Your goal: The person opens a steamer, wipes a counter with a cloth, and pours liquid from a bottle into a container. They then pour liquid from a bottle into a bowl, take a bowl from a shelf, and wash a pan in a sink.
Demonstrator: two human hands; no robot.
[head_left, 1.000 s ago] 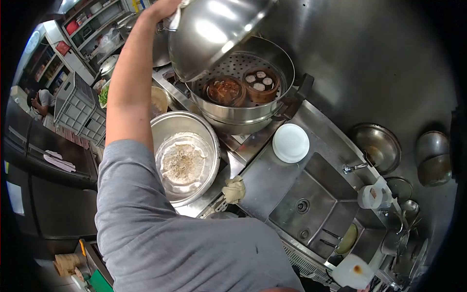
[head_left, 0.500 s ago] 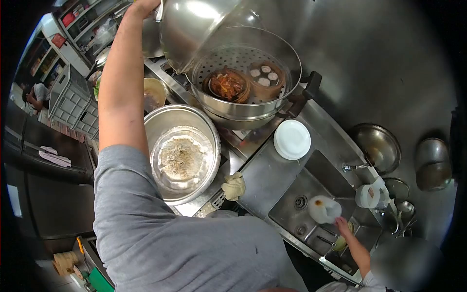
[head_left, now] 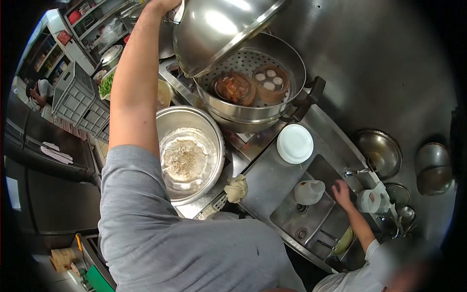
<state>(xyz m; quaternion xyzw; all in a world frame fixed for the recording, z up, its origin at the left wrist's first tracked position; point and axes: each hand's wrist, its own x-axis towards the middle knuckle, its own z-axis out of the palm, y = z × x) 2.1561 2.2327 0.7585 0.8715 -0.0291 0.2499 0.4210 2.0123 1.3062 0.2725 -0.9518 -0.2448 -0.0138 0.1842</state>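
Observation:
My left hand (head_left: 164,5) is at the top edge, partly cut off, by a white cloth (head_left: 179,13) at the side of a domed steel lid (head_left: 219,31). It holds the lid tilted up over a large steamer pot (head_left: 243,116). On the perforated steamer tray (head_left: 237,59) sit two round baskets: one holds glossy reddish-brown food (head_left: 233,87), the other, a small basket (head_left: 271,96), has several white round pieces. Below my forearm stands a wide steel basin (head_left: 217,146) with pale grainy residue in the bottom. My right hand is out of view.
At the right, a co-worker's hand (head_left: 342,192) reaches over the sink (head_left: 279,209), beside a translucent plastic jug (head_left: 309,192). White plates (head_left: 295,143) are stacked on the counter. A crumpled cloth (head_left: 236,189) lies by the basin. A grey crate (head_left: 80,104) stands left.
The lid appears lower and further right over the steamer, with the view shifted slightly. The co-worker's hand has let go of the jug, which now lies further up the sink.

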